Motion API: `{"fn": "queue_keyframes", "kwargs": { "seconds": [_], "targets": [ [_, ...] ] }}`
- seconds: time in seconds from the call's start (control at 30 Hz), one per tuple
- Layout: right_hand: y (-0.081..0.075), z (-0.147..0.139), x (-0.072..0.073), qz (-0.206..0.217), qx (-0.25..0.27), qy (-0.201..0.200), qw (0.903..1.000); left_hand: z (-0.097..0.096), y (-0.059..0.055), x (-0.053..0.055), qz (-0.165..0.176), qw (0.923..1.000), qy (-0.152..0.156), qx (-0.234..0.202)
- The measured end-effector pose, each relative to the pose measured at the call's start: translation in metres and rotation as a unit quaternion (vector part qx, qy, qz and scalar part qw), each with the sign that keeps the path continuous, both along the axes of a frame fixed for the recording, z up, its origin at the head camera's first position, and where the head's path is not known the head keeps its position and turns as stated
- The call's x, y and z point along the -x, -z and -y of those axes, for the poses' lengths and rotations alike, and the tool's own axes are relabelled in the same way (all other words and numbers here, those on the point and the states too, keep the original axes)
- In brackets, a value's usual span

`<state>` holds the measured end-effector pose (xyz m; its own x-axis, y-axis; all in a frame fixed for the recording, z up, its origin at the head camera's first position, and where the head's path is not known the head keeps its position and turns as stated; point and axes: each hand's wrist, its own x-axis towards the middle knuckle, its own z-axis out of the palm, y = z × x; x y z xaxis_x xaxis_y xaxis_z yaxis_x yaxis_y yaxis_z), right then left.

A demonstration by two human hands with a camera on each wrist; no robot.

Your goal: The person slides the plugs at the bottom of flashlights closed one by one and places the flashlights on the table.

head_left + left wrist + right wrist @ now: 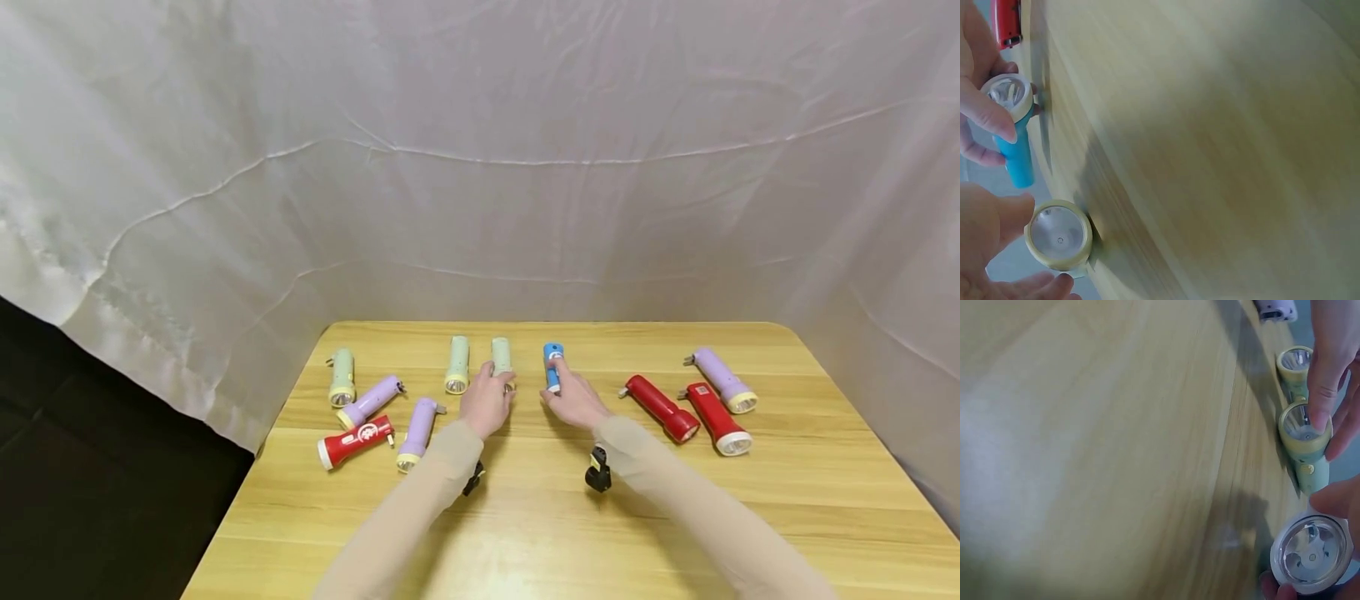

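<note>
Left hand (pixel 486 406) pinches 1 pale-green flashlight (pixel 501 351); right hand (pixel 576 403) grips 1 blue flashlight (pixel 552 352) nearby, each partly hidden from where I stand.

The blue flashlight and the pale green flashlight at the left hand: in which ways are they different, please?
The blue flashlight has a white lens rim; the pale green flashlight has a pale yellow lens rim. The right hand holds the blue flashlight, while the left hand has thumb and fingers about the pale green flashlight. Both have a round, clear lens.
</note>
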<state>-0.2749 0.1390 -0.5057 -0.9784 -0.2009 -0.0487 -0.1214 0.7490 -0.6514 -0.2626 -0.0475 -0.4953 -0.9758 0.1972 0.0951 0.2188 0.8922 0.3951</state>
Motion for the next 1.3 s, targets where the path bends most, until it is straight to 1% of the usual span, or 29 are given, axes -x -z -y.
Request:
{"fn": "queue_keyframes", "kwargs": {
  "seconds": [0.17,0.27,0.37,0.53,0.6,0.73,0.97,1.07,1.13,1.3],
  "targets": [
    [-0.001,0.007,0.004,-0.044,-0.064,0.003,0.9970,0.005,0.000,-0.001,-0.017,0.9998,0.003,-0.002],
    [0.001,0.011,0.006,-0.052,-0.073,0.004,0.9959,0.007,0.001,0.001,-0.028,0.9996,0.007,-0.007],
    [0.003,0.013,0.008,-0.045,-0.062,0.012,0.9970,0.009,0.002,0.004,-0.036,0.9992,0.011,-0.011],
    [0.002,0.016,0.009,-0.024,-0.035,0.023,0.9988,0.011,0.003,0.009,-0.035,0.9993,0.006,-0.013],
    [0.000,0.018,0.009,-0.019,-0.021,0.025,0.9993,0.012,0.004,0.012,-0.031,0.9995,0.003,-0.008],
    [0.000,0.021,0.011,-0.014,0.003,0.030,0.9994,0.014,0.004,0.015,-0.038,0.9993,0.002,0.001],
    [0.003,0.025,0.015,-0.017,0.017,0.053,0.9983,0.017,0.006,0.019,-0.028,0.9996,-0.003,-0.005],
    [0.003,0.025,0.015,-0.018,0.018,0.059,0.9979,0.017,0.008,0.019,-0.032,0.9995,0.002,-0.006],
    [0.004,0.025,0.015,-0.021,0.018,0.059,0.9979,0.017,0.009,0.019,-0.040,0.9992,0.003,-0.009],
    [0.007,0.024,0.016,-0.017,0.017,0.061,0.9979,0.016,0.010,0.017,-0.047,0.9989,0.003,-0.009]
  ]
}}
